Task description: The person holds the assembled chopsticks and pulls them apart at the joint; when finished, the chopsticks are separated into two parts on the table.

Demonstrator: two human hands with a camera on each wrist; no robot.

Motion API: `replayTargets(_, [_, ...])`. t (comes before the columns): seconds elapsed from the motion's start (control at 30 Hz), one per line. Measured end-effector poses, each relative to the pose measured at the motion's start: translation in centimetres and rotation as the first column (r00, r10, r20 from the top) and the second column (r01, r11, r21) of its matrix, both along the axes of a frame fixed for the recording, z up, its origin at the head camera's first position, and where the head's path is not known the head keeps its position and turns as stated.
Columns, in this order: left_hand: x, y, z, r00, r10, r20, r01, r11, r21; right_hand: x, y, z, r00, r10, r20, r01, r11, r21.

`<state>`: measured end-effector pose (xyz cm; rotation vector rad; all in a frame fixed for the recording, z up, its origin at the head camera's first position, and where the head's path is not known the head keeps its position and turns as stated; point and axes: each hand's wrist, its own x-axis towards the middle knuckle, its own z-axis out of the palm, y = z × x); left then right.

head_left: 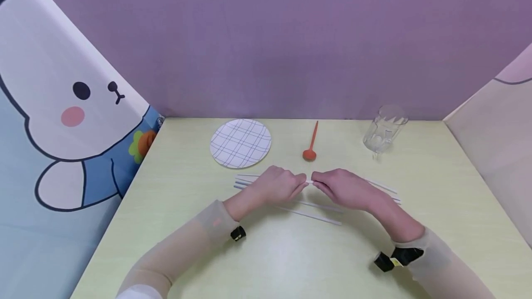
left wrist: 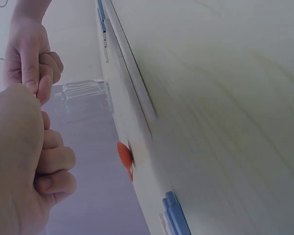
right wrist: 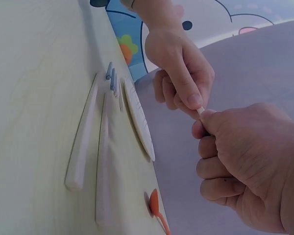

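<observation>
Over the middle of the table, my left hand [head_left: 278, 184] and right hand [head_left: 347, 188] meet almost fingertip to fingertip. Both pinch a thin white stick [right wrist: 201, 110] between thumb and curled index finger, and only a short piece of it shows in the gap. The rest is hidden inside the hands. Below them, several long thin sticks [head_left: 317, 218] lie on the table, some white and some blue, partly covered by the hands and forearms. Blue stick ends [left wrist: 174, 210] show low in the left wrist view.
Behind the hands, a round white plate with a blue grid [head_left: 240, 144] lies at the left. An orange spoon [head_left: 309, 154] is at the back middle, and a clear glass mug [head_left: 382, 133] stands at the back right. A purple backdrop [head_left: 299, 45] borders the table's far edge.
</observation>
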<state>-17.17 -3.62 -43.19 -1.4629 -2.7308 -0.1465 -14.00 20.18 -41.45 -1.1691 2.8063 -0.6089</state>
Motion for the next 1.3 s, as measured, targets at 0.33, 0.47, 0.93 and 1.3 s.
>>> replayTargets(0.33, [0.5,-0.1,0.1,1.000,-0.009,-0.001,0.009,1.000,-0.029,0.3,0.4,-0.7,0.999,0.041,-0.008,-0.041,0.999,-0.005])
replayTargets(0.47, [0.7,-0.1,0.2,1.000,-0.026,0.006,0.026,0.999,-0.030,0.3,0.7,-0.8,0.998,0.066,-0.010,-0.066,0.998,-0.012])
replayTargets(0.93, [0.9,0.0,0.0,0.999,0.030,0.025,-0.030,1.000,-0.007,0.5,0.5,-1.2,0.999,0.031,-0.044,-0.033,0.998,-0.044])
replayTargets(1.3, [1.1,-0.1,0.0,0.998,-0.044,-0.034,0.043,0.998,-0.042,0.5,1.2,-1.0,0.993,0.116,-0.016,-0.117,0.991,-0.061])
